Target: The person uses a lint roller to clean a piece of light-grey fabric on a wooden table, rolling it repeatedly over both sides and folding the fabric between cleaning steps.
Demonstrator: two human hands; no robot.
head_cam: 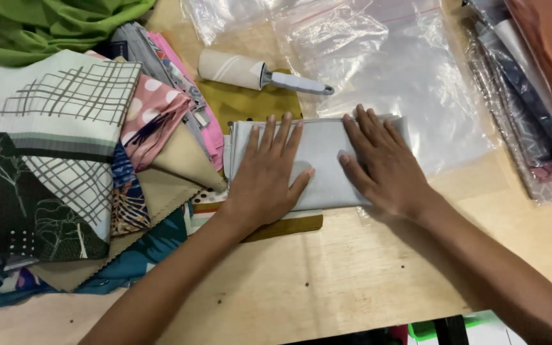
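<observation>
A folded pale grey cloth [319, 145] lies on the wooden table [327, 275], on top of a mustard-coloured cloth [244, 102]. My left hand [268, 174] rests flat on the grey cloth's left half, fingers spread. On its right half my right hand [381, 163] also lies flat, palm down. Neither hand grips anything. A lint roller [250, 73] with a grey handle lies just beyond the cloth.
A heap of patterned fabrics [78, 160] fills the left side, with green cloth [46, 22] at the far left corner. Clear plastic bags [391, 64] lie behind the grey cloth. More bagged fabrics [531, 96] are stacked at the right edge.
</observation>
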